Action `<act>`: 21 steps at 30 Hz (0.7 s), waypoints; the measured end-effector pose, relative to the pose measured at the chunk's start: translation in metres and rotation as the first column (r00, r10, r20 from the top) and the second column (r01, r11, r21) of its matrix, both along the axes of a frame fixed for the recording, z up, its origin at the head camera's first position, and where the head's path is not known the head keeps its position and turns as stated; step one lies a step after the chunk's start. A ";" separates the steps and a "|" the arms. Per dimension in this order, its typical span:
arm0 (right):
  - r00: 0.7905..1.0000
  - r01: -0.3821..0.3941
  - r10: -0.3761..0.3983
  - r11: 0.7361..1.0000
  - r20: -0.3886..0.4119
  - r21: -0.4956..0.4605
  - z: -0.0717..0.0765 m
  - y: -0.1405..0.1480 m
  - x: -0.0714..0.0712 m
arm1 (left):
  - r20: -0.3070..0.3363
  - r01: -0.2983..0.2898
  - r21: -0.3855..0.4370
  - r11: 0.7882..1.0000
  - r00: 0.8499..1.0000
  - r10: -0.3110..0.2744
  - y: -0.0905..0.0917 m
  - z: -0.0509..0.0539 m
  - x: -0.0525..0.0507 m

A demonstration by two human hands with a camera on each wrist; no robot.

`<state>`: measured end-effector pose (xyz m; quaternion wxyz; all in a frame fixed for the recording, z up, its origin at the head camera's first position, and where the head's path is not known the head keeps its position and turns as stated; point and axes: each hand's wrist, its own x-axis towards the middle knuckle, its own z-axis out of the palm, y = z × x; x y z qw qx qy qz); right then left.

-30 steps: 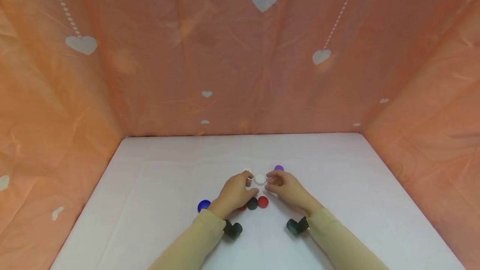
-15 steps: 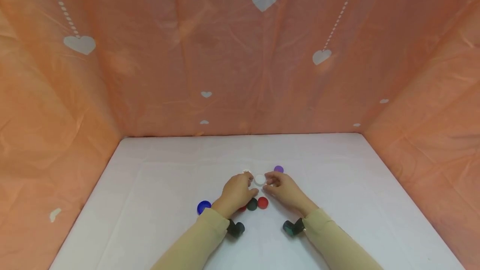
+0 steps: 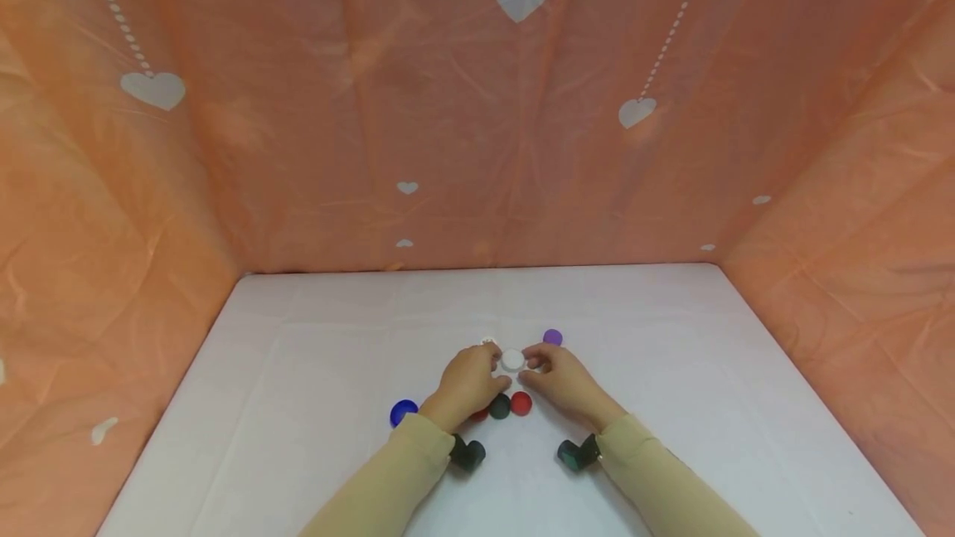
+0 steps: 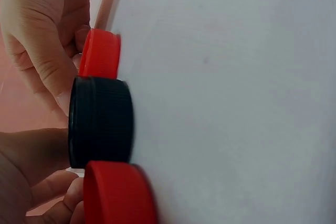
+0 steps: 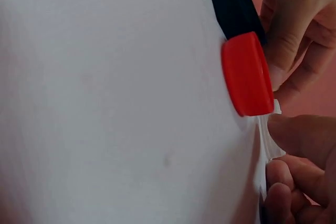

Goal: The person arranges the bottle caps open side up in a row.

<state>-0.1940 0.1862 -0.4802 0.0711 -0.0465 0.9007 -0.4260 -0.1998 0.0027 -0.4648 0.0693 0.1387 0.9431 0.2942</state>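
Observation:
A round white bottle cap (image 3: 512, 360) lies between my two hands. My left hand (image 3: 464, 379) is at its left side, thumb and fingers spread apart. From the right, my right hand (image 3: 561, 378) reaches to the cap's edge, fingers bent; in the right wrist view the thumb meets the ribbed white side. A second white piece (image 3: 488, 341) shows just beyond the left fingertips, mostly hidden. Nearer my body stand a red cap (image 3: 521, 403), a black cap (image 4: 102, 121) and another red cap (image 4: 101, 53), touching in a row. My left hand partly covers that row.
A blue cap (image 3: 404, 413) lies left of my left wrist, and a purple cap (image 3: 553, 337) lies just beyond the right hand. Dark wrist cameras (image 3: 578, 454) hang below both wrists. Orange cloth (image 3: 477, 147) walls the white table (image 3: 313, 355) on three sides.
My right hand has moved slightly left, toward the left hand. The white cap between them sits a little further left and nearer. The rest shifts only slightly with the camera.

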 end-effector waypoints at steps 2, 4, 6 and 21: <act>1.000 -0.004 0.004 1.000 0.004 0.005 -0.001 0.000 0.000 | 0.018 -0.006 -0.003 1.000 1.000 0.006 0.000 0.000 0.000; 1.000 -0.008 0.008 1.000 0.003 0.013 -0.001 0.000 0.000 | 0.029 -0.009 -0.007 1.000 1.000 0.010 0.001 0.000 0.000; 1.000 -0.012 0.012 1.000 0.001 0.020 -0.001 0.000 0.001 | 0.034 -0.011 -0.006 1.000 0.999 0.012 0.001 -0.001 0.000; 0.999 -0.030 0.030 1.000 -0.013 0.001 0.001 -0.002 0.006 | 0.045 0.013 0.035 0.999 0.999 -0.014 -0.002 0.000 -0.004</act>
